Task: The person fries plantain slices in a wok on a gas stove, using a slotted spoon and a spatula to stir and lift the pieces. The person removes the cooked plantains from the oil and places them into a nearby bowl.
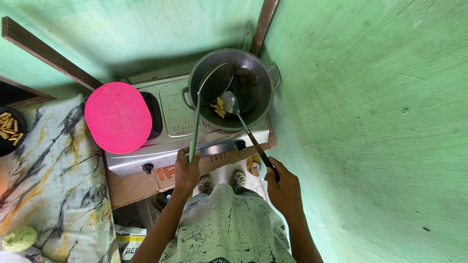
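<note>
Green walls: painted plaster on both sides of the corner where the stove (185, 139) stands on a piece of cardboard (146, 181).
Wok: the dark wok (253, 85) sits on the right burner, with dark oil inside.
Food in the wok: a few pale yellow fried sticks (219, 107) lie at the near side of the wok, between the two tools.
Left hand: the left hand (186, 171) is closed fully around the green handle of the wire skimmer (217, 84); the mesh head is tilted inside the wok, just behind the sticks.
Right hand: the right hand (283, 191) is closed around the dark handle end of the metal ladle (229, 101); its bowl touches or nearly touches the sticks, I cannot tell which.
Progress: it seems most of the frying is finished, because a dark bowl of fried sticks (9, 129) is already on the marbled cloth (53, 190) at far left; only the small batch in the wok is left to lift out.
Other things: a pink round lid (118, 117) covers the left burner, and a green round object (19, 238) lies at the lower left.
</note>
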